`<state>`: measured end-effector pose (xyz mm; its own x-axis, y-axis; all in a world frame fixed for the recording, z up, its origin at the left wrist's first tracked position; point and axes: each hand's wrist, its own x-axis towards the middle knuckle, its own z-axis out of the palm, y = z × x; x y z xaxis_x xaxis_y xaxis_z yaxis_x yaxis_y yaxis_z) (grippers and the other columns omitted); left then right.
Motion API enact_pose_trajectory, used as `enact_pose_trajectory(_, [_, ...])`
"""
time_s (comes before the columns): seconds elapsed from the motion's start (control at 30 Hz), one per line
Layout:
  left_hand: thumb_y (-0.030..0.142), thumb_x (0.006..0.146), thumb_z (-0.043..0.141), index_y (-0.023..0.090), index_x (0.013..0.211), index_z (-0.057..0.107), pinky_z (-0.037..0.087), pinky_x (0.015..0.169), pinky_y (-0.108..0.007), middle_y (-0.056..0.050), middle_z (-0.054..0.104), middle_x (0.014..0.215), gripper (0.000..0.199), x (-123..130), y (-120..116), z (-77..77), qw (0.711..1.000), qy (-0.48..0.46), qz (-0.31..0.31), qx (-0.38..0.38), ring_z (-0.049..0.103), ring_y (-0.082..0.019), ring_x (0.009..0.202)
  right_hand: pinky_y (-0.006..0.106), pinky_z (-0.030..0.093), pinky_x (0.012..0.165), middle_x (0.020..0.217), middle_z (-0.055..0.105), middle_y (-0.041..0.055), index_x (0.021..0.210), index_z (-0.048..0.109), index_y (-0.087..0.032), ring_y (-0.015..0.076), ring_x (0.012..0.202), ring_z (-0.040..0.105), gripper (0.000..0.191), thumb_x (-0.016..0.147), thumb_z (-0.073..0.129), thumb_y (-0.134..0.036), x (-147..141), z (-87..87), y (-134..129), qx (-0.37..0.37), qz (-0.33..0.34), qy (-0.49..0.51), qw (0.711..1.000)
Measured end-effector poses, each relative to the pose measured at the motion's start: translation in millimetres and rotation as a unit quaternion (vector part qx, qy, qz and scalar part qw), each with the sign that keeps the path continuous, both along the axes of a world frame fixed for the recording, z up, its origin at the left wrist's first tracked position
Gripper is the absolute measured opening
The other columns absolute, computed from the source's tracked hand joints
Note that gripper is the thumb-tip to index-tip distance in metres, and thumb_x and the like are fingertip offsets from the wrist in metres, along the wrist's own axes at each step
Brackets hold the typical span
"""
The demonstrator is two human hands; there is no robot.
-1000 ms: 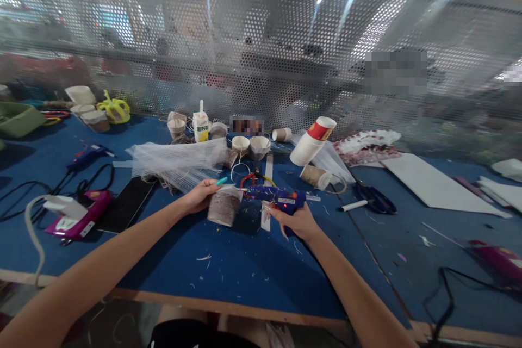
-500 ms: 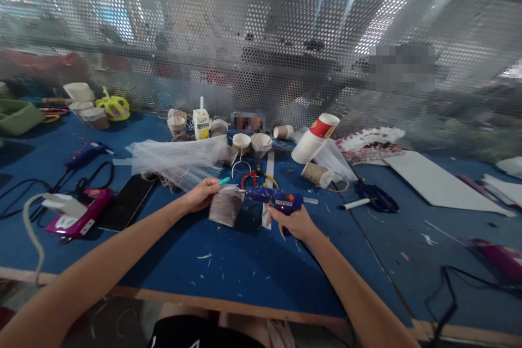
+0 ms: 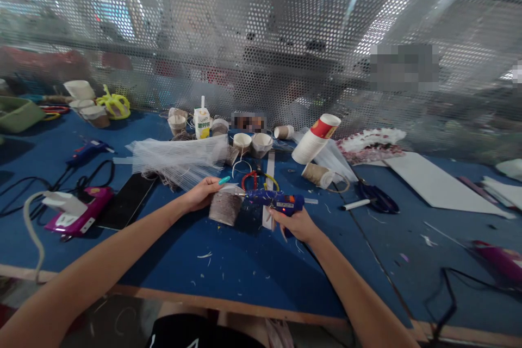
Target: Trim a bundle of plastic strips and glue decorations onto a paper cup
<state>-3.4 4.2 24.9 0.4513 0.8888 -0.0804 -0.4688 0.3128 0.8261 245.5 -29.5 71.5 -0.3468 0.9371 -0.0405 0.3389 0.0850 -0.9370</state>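
My left hand (image 3: pixel 204 193) grips the rim of a paper cup wrapped in grey-brown twine (image 3: pixel 225 209), its thumb with a long turquoise nail over the edge. The cup is slightly tilted, with its white rim upward. My right hand (image 3: pixel 297 223) is closed round the handle of a blue glue gun (image 3: pixel 277 201), which has a small red light and a clear glue stick out of its back. The gun's nozzle points left and meets or nearly meets the cup's rim; exact contact cannot be made out.
Behind the cup lie white mesh (image 3: pixel 175 157), several cups, a drink carton (image 3: pixel 202 124) and red-yellow scissors (image 3: pixel 256 179). Stacked paper cups (image 3: pixel 312 144), a twine roll (image 3: pixel 314 174) and dark scissors (image 3: pixel 377 198) are at right. A purple power strip (image 3: pixel 84 215) lies left.
Both hands hold nearly the same pose, with the cup and the glue gun almost still. The view has shifted very slightly.
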Motion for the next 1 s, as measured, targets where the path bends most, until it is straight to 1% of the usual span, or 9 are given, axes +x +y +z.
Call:
enact_pose_trajectory(0.07, [0.04, 0.048, 0.083, 0.009, 0.053, 0.062, 0.035, 0.049, -0.022, -0.001, 0.058, 0.049, 0.038, 0.1, 0.3, -0.4, 1.0, 0.0, -0.001, 0.0, 0.05, -0.009, 0.044, 0.022, 0.037, 0.03, 0.04, 0.052, -0.0014, 0.049, 0.052, -0.019, 0.0096, 0.03, 0.043, 0.031, 0.064, 0.067, -0.041, 0.0, -0.9, -0.5, -0.011, -0.001, 0.003, 1.0])
enact_pose_trajectory(0.27, [0.039, 0.047, 0.084, 0.009, 0.055, 0.063, 0.037, 0.05, -0.021, -0.002, 0.061, 0.051, 0.038, 0.2, 0.0, -1.3, 1.0, 0.001, -0.007, -0.004, 0.052, -0.01, 0.046, 0.023, 0.039, 0.034, 0.039, 0.049, -0.002, 0.05, 0.051, -0.019, 0.0104, 0.035, 0.045, 0.032, 0.062, 0.069, -0.042, 0.9, -6.3, 3.3, 0.025, -0.048, 0.017, 0.998])
enact_pose_trajectory(0.43, [0.04, 0.046, 0.084, 0.008, 0.055, 0.064, 0.038, 0.05, -0.021, -0.003, 0.062, 0.051, 0.039, 0.6, -1.3, 1.4, 1.0, 0.0, -0.01, -0.005, 0.053, -0.01, 0.046, 0.022, 0.038, 0.032, 0.037, 0.046, -0.0029, 0.049, 0.05, -0.018, 0.0088, 0.031, 0.043, 0.035, 0.062, 0.068, -0.045, 0.2, -8.0, 3.7, 0.002, -0.028, 0.006, 1.0])
enact_pose_trajectory(0.5, [0.04, 0.047, 0.084, 0.008, 0.055, 0.064, 0.038, 0.05, -0.021, -0.003, 0.062, 0.051, 0.039, 0.5, -1.5, 1.9, 1.0, -0.002, -0.011, -0.005, 0.054, -0.01, 0.046, 0.021, 0.038, 0.032, 0.037, 0.047, -0.0026, 0.049, 0.049, -0.018, 0.009, 0.032, 0.044, 0.036, 0.063, 0.067, -0.046, 0.2, -7.2, 2.5, -0.002, -0.015, 0.005, 1.0])
enact_pose_trajectory(0.6, [0.038, 0.049, 0.084, 0.008, 0.054, 0.064, 0.038, 0.05, -0.021, -0.003, 0.061, 0.051, 0.037, 0.1, -0.8, 0.9, 1.0, -0.006, -0.012, -0.002, 0.053, -0.01, 0.046, 0.02, 0.038, 0.033, 0.039, 0.049, -0.0023, 0.052, 0.051, -0.018, 0.0094, 0.034, 0.046, 0.034, 0.064, 0.067, -0.045, 0.9, -5.2, 0.8, 0.003, -0.004, 0.006, 1.0])
enact_pose_trajectory(0.7, [0.037, 0.048, 0.084, 0.008, 0.052, 0.062, 0.036, 0.048, -0.02, -0.002, 0.06, 0.048, 0.036, -0.2, 0.1, -0.5, 1.0, -0.009, -0.012, -0.002, 0.051, -0.009, 0.044, 0.021, 0.039, 0.034, 0.039, 0.047, -0.0029, 0.052, 0.051, -0.018, 0.0097, 0.035, 0.047, 0.034, 0.063, 0.067, -0.045, 0.9, -3.7, 0.2, 0.0, 0.008, 0.005, 1.0])
enact_pose_trajectory(0.8, [0.037, 0.048, 0.084, 0.008, 0.052, 0.062, 0.036, 0.048, -0.02, -0.002, 0.06, 0.048, 0.036, 0.2, -0.5, 0.1, 1.0, -0.01, -0.011, -0.004, 0.051, -0.008, 0.044, 0.021, 0.041, 0.036, 0.037, 0.046, -0.0026, 0.047, 0.048, -0.018, 0.0103, 0.036, 0.048, 0.037, 0.062, 0.068, -0.045, -0.8, -3.7, 0.8, 0.0, -0.007, 0.006, 1.0])
enact_pose_trajectory(0.87, [0.038, 0.047, 0.084, 0.008, 0.053, 0.064, 0.037, 0.048, -0.02, -0.002, 0.061, 0.049, 0.037, 0.8, -1.6, 1.5, 1.0, -0.009, -0.014, -0.005, 0.052, -0.009, 0.045, 0.021, 0.041, 0.035, 0.036, 0.046, -0.0024, 0.044, 0.046, -0.018, 0.0099, 0.034, 0.047, 0.039, 0.06, 0.068, -0.046, -1.9, -4.5, 1.7, -0.002, -0.023, 0.01, 1.0])
enact_pose_trajectory(1.0, [0.04, 0.044, 0.085, 0.008, 0.055, 0.066, 0.038, 0.049, -0.02, -0.003, 0.062, 0.051, 0.04, 1.8, -3.1, 3.3, 1.0, -0.005, -0.016, -0.006, 0.054, -0.01, 0.045, 0.022, 0.041, 0.033, 0.035, 0.047, -0.0014, 0.043, 0.045, -0.018, 0.0104, 0.032, 0.047, 0.042, 0.06, 0.068, -0.048, -1.6, -5.7, 3.0, -0.002, -0.033, 0.017, 0.999])
